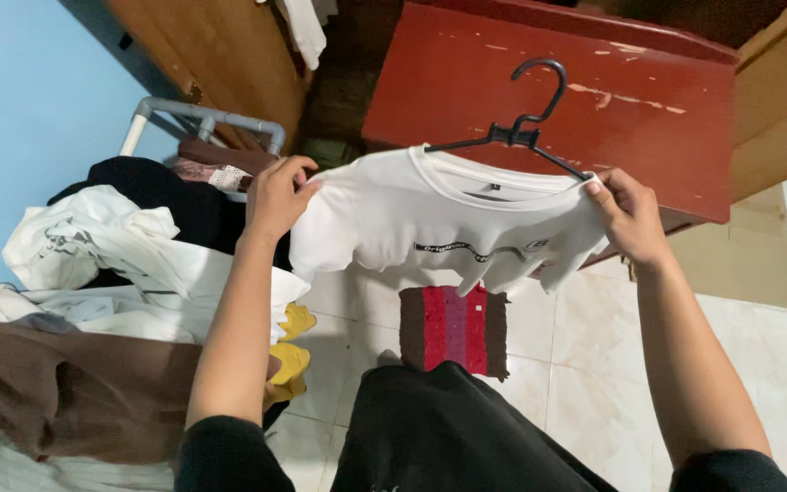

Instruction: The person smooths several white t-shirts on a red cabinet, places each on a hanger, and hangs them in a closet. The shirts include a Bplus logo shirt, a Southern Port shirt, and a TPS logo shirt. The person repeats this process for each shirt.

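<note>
My left hand and right hand each pinch a shoulder of the white t-shirt on the black hanger, probably half-seated, so I'd keep shoulders level.

One white T-shirt, one black hanger, two hands, one striped mat, two yellow slippers (partly hidden), one red cabinet.

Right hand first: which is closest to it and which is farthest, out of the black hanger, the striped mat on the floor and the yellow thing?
From the right hand:
1. Black hanger, just above, inside the white shirt the fingers pinch.
2. Striped mat, lower down on the floor, toward the middle.
3. Yellow thing, farthest, past the left arm by the clothes pile.
</note>
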